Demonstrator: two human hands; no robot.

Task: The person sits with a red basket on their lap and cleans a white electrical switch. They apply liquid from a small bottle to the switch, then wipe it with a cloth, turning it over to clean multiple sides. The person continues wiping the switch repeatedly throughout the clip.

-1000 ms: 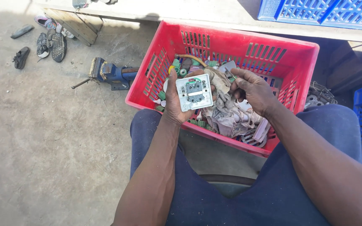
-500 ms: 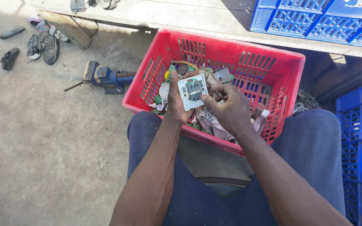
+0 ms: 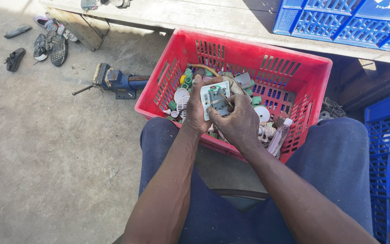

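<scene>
L hand (image 3: 196, 110) holds a white square switch/socket plate (image 3: 215, 98), back side up toward me, thumb along its left edge, other fingers wrapped under, so clamped on it. R hand (image 3: 236, 121) is on the plate's lower right corner w/ a thin dark tool (image 3: 225, 100), looks like a small screwdriver, tip down in the metal bits at the middle of the plate. R fingers curled tight round the tool; can't see exactly how the tips pinch it, knuckles block.

Plate sits just above the red crate (image 3: 313, 74), over its near-left part, btw my knees. Crate is on the ground against my legs, holds mixed electrical scrap: green caps (image 3: 187, 77), white round discs (image 3: 262, 113), a clear small bottle (image 3: 279, 135) near the front wall, wire bits.

Progress, my guess: mid-way on this one piece. Plate is picked and oriented, tool is engaged, but plate is whole, no parts visibly off it. Plenty of scrap in the crate looks untouched, so bulk of the work is left.

Around: blue bench vise (image 3: 116, 81) on concrete left of crate, shoes (image 3: 50, 45) farther left, blue crates (image 3: 339, 20) on wooden bench top right, another at far right.
</scene>
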